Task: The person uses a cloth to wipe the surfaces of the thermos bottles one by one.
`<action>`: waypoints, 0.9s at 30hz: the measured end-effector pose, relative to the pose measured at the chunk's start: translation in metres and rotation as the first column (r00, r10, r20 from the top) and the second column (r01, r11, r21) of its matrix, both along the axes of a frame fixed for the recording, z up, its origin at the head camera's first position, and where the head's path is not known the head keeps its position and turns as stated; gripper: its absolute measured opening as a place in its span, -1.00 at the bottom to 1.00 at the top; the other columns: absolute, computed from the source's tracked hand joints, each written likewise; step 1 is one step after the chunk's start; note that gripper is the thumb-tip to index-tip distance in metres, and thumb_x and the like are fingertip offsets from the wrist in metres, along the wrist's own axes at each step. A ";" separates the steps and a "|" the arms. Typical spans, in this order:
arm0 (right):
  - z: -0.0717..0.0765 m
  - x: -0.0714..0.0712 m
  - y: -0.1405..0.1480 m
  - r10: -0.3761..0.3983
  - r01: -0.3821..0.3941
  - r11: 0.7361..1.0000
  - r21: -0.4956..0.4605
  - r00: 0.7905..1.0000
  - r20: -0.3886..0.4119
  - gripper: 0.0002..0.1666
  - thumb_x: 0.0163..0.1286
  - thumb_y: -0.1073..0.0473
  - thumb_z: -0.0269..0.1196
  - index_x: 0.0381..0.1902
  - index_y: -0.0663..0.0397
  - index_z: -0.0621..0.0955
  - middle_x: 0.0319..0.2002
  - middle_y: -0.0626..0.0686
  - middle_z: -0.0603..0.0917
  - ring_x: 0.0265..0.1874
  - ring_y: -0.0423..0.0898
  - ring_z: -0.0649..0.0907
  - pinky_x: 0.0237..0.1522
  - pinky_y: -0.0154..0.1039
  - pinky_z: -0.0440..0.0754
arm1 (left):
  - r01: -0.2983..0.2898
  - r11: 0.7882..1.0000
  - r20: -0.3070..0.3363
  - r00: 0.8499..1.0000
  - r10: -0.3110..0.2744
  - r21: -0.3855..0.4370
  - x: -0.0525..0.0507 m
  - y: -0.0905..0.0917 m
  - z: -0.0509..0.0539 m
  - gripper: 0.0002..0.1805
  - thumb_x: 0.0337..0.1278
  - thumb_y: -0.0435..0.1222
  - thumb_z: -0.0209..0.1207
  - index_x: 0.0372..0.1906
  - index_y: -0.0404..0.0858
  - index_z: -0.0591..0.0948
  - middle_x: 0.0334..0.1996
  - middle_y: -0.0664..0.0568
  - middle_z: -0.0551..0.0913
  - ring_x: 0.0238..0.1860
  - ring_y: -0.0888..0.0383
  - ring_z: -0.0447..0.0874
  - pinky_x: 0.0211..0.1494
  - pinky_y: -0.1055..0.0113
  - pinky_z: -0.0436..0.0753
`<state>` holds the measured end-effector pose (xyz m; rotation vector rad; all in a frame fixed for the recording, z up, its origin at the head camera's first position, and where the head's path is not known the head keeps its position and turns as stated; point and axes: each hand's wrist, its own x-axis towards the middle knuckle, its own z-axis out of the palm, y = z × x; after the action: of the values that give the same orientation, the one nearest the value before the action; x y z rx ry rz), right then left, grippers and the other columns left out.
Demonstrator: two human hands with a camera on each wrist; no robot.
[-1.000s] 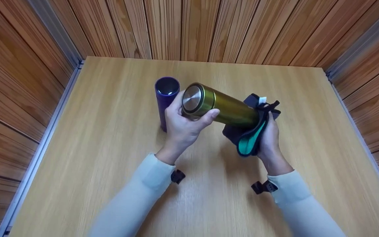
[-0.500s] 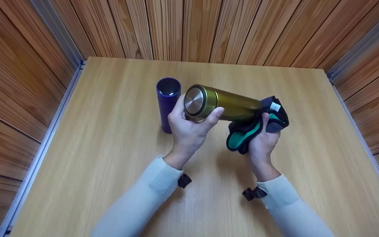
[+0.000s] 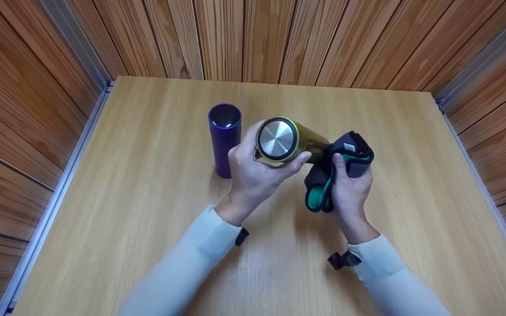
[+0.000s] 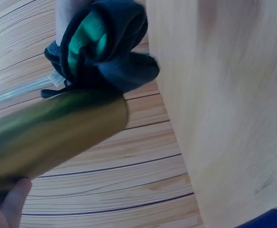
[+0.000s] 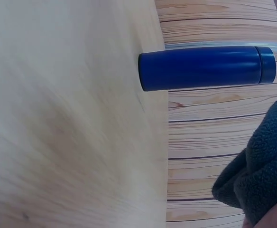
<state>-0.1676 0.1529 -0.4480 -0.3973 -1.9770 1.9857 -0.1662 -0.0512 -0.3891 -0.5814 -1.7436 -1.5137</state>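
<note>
My left hand grips a gold-green thermos near its silver disc end, holding it tilted above the table. In my right hand is a bunched dark cloth with green inside, black edging and a small white tag. The right thumb presses on the cloth. Against the far part of the thermos lies the cloth, as the left wrist view shows. Just left of the left hand a second thermos, purple, stands upright on the table; it looks blue in the right wrist view.
The light wooden table extends around both hands. Wood-plank walls close off the back and both sides, with grey metal strips along the side edges.
The thermos has swung so its silver end faces the head camera more, and it moved slightly right. My right hand has shifted its hold, bunching the cloth more, with the thumb now on top.
</note>
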 end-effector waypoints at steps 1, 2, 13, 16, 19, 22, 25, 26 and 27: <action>0.000 0.000 0.000 0.003 -0.003 1.000 0.003 1.000 0.001 -0.31 0.49 -0.05 0.28 0.43 0.07 0.34 0.23 0.07 0.51 0.26 -0.04 0.49 0.42 -0.06 0.34 | -0.004 1.000 0.002 1.000 0.004 -0.015 0.000 0.000 0.001 -0.29 -0.12 -0.20 0.61 0.12 -0.44 0.55 0.00 -0.12 0.74 0.09 0.18 0.72 0.19 0.23 0.65; 0.000 0.001 0.001 0.011 -0.011 1.000 -0.005 1.000 0.005 -0.32 0.50 -0.06 0.27 0.43 0.06 0.34 0.22 0.07 0.52 0.26 -0.04 0.50 0.42 -0.07 0.35 | -0.005 1.000 0.004 1.000 0.005 -0.028 -0.001 0.000 0.001 -0.29 -0.11 -0.18 0.61 0.12 -0.43 0.56 0.00 -0.12 0.74 0.09 0.18 0.72 0.19 0.24 0.65; 0.008 0.004 0.008 0.082 -0.081 0.993 0.089 0.997 -0.002 -0.40 0.57 -0.15 0.14 0.36 0.03 0.32 0.22 0.08 0.48 0.24 -0.04 0.48 0.37 -0.04 0.35 | -0.147 0.966 0.114 0.978 0.174 -0.215 -0.006 0.003 -0.010 -0.27 -0.07 0.08 0.55 0.09 -0.34 0.61 -0.03 -0.03 0.77 -0.01 0.19 0.75 0.03 0.42 0.66; 0.007 0.005 0.010 0.074 -0.072 0.986 0.148 0.997 -0.013 -0.40 0.57 -0.15 0.14 0.36 0.05 0.32 0.21 0.08 0.48 0.24 -0.05 0.47 0.37 -0.02 0.34 | -0.175 0.947 0.131 0.968 0.216 -0.270 -0.008 0.003 -0.012 -0.26 -0.06 0.10 0.54 0.09 -0.33 0.62 -0.03 -0.04 0.77 -0.03 0.16 0.76 0.03 0.40 0.67; 0.006 0.006 0.012 0.065 -0.058 0.982 0.179 0.997 -0.035 -0.42 0.57 -0.12 0.15 0.34 0.07 0.33 0.18 0.07 0.49 0.20 -0.05 0.48 0.34 -0.05 0.37 | -0.189 0.932 0.157 0.956 0.247 -0.310 -0.011 0.003 -0.013 -0.25 -0.09 0.10 0.55 0.09 -0.33 0.62 -0.04 -0.05 0.78 -0.03 0.11 0.77 0.04 0.33 0.69; 0.006 0.007 0.014 0.060 -0.048 0.979 0.196 0.997 -0.053 -0.44 0.58 -0.11 0.15 0.33 0.08 0.34 0.15 0.06 0.49 0.17 -0.07 0.47 0.30 -0.09 0.38 | -0.191 0.918 0.196 0.943 0.270 -0.348 -0.014 0.003 -0.014 -0.24 -0.11 0.10 0.56 0.10 -0.32 0.61 -0.05 -0.07 0.78 -0.04 0.07 0.78 0.02 0.27 0.71; 0.006 0.008 0.016 0.059 -0.047 0.977 0.207 0.997 -0.055 -0.43 0.57 -0.11 0.15 0.33 0.09 0.34 0.13 0.05 0.49 0.15 -0.07 0.47 0.27 -0.11 0.39 | -0.188 0.904 0.237 0.926 0.293 -0.385 -0.017 0.005 -0.016 -0.22 -0.11 0.11 0.56 0.12 -0.31 0.60 -0.04 -0.08 0.78 -0.03 0.04 0.78 0.00 0.22 0.73; 0.007 0.008 0.017 0.062 -0.050 0.978 0.204 0.997 -0.052 -0.43 0.57 -0.11 0.15 0.33 0.08 0.34 0.13 0.05 0.49 0.15 -0.07 0.48 0.28 -0.12 0.40 | -0.184 0.900 0.251 0.921 0.299 -0.395 -0.018 0.005 -0.017 -0.21 -0.11 0.12 0.55 0.13 -0.31 0.60 -0.03 -0.08 0.77 -0.03 0.03 0.78 -0.01 0.20 0.73; 0.007 0.008 0.017 0.066 -0.055 0.979 0.198 0.997 -0.049 -0.43 0.57 -0.10 0.15 0.33 0.08 0.34 0.13 0.05 0.50 0.15 -0.07 0.49 0.28 -0.12 0.41 | -0.182 0.896 0.264 0.915 0.306 -0.405 -0.020 0.006 -0.018 -0.21 -0.11 0.12 0.55 0.13 -0.30 0.59 -0.03 -0.08 0.77 -0.03 0.02 0.78 -0.01 0.19 0.73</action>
<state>-0.1592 0.1701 -0.4410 -0.2348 -2.1483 1.7924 -0.1858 -0.0457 -0.4074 -0.2830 -2.2922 -1.1476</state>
